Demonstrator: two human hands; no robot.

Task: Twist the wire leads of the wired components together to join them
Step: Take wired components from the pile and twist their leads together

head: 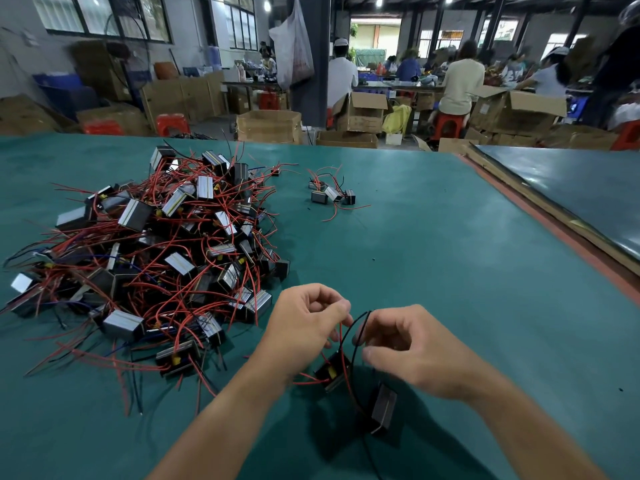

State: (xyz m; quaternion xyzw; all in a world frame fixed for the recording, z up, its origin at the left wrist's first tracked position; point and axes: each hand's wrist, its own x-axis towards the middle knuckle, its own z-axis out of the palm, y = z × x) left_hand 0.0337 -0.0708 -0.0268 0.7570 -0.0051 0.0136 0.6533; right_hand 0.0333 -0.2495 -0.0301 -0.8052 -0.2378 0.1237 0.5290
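Note:
Two small black box components hang just above the green table [450, 271]: one with a yellow tab [331, 371] under my left hand, the other, grey-faced [382, 408], lower right. Their red and black wire leads [356, 336] rise between my hands. My left hand [308, 320] pinches the leads with curled fingertips. My right hand [408, 348] pinches them from the right, thumb and forefinger closed on the black loop.
A big tangled pile of the same components with red wires [166, 254] covers the left of the table. A small joined group [332, 194] lies further back at centre. A dark board [571, 195] edges the right side. People work at benches beyond.

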